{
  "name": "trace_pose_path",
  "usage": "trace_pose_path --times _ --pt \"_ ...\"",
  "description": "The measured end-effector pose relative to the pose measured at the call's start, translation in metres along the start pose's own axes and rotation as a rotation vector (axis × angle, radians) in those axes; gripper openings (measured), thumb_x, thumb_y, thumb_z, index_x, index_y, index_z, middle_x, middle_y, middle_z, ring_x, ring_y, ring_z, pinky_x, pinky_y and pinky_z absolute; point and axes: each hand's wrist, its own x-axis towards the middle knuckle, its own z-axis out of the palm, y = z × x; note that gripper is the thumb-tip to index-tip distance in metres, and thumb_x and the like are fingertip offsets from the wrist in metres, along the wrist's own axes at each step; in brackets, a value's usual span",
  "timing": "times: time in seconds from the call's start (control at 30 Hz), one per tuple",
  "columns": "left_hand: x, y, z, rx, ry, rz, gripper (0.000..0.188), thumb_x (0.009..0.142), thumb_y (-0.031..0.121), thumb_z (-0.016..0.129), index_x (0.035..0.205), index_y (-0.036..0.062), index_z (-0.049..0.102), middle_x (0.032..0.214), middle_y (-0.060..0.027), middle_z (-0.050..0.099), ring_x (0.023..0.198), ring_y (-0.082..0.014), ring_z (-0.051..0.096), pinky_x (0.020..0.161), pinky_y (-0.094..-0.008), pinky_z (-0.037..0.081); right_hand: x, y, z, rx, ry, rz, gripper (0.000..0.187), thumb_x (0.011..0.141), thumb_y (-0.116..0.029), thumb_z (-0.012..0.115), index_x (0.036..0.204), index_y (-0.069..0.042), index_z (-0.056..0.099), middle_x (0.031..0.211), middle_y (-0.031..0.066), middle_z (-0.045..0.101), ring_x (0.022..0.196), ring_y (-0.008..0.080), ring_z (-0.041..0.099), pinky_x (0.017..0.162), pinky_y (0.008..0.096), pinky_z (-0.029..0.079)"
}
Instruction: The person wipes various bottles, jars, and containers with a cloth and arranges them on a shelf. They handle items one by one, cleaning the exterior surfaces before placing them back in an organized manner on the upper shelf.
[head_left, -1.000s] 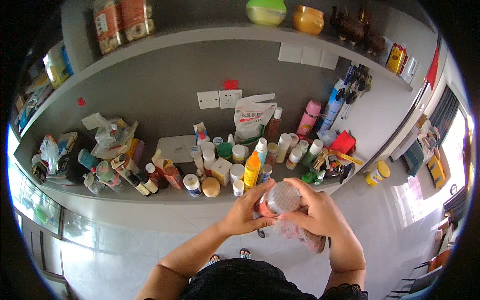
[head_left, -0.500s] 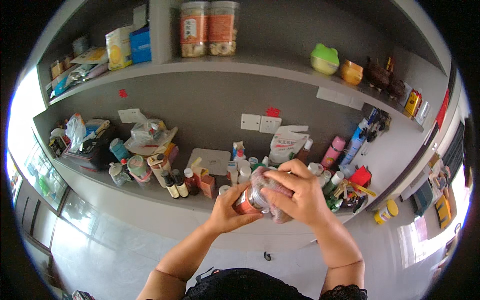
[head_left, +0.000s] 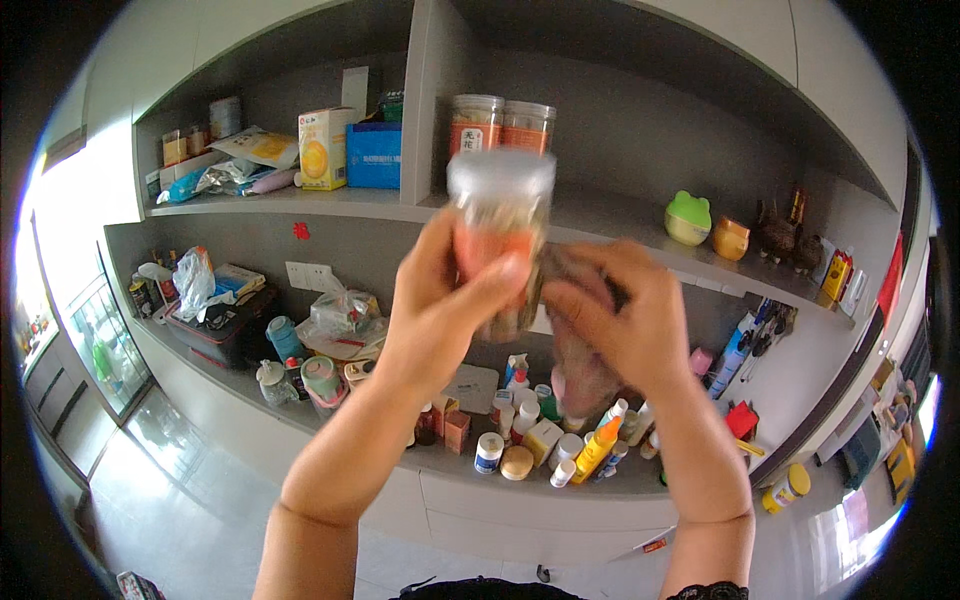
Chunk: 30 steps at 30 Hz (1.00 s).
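Note:
A clear plastic jar (head_left: 500, 200) with an orange label and a pale lid is raised in front of the upper shelf, blurred by motion. My left hand (head_left: 445, 305) wraps round its lower left side, thumb across the front. Close to the jar's right side, my right hand (head_left: 630, 315) grips a pinkish-grey cloth (head_left: 583, 365) that hangs down below the fingers. Behind the raised jar, two similar jars (head_left: 503, 122) with orange labels stand side by side on the upper shelf (head_left: 590, 225).
Several bottles and small boxes crowd the lower counter, among them an orange bottle (head_left: 598, 448) and a white tub (head_left: 489, 452). A green frog-shaped container (head_left: 688, 218) and a golden pot (head_left: 730, 238) stand on the upper shelf, right. A blue box (head_left: 374, 156) sits left of the divider (head_left: 422, 110).
Both hands have risen from counter height to the upper shelf. The jar, tilted before with the cloth pressed on its end, is now upright, and the cloth hangs beside it. The view has tilted up.

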Motion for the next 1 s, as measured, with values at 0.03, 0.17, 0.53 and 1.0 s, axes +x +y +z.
trace_pose_path --times 0.03,0.17,0.53,1.0 --pt "0.019 0.002 0.005 0.039 0.014 0.043 0.052 0.085 0.022 0.071 0.125 -0.0016 0.047 0.107 -0.0075 0.060 0.092 -0.0123 0.059 0.077 -0.0267 0.051 0.015 0.002 -0.005 -0.006 -0.017 0.006 0.039 0.073 -0.029 0.077 0.095 0.001 0.069 0.081 0.0198 0.064 0.075 0.0343 0.064 0.069 0.0384 0.050" --pt "0.080 -0.003 0.028 0.042 0.084 0.091 0.057 0.087 0.026 0.070 0.128 -0.0018 0.042 0.107 -0.0090 0.059 0.095 -0.0148 0.059 0.080 -0.0301 0.051 0.062 0.006 -0.034 -0.209 -0.222 0.187 0.049 0.072 -0.042 0.075 0.093 0.003 0.069 0.084 0.0222 0.067 0.077 0.0350 0.066 0.071 0.0384 0.050" --pt "0.121 -0.036 0.043 -0.476 -0.087 -0.135 0.042 0.092 0.029 0.063 0.120 0.0011 0.049 0.104 -0.0080 0.060 0.094 -0.0190 0.062 0.084 -0.0355 0.052 0.053 0.014 -0.056 -0.212 -0.078 0.154 0.034 0.074 -0.032 0.075 0.084 0.000 0.071 0.074 0.0150 0.068 0.066 0.0195 0.065 0.065 0.0324 0.050" --pt "0.137 -0.073 0.059 0.834 0.175 0.143 0.072 0.069 0.030 0.082 0.119 -0.0053 0.044 0.108 -0.0293 0.061 0.103 -0.0442 0.060 0.086 -0.0430 0.050 0.111 0.065 -0.069 -0.492 -0.291 0.375 0.039 0.067 -0.040 0.077 0.081 -0.003 0.074 0.076 0.0207 0.068 0.074 0.0305 0.069 0.071 0.0371 0.053"
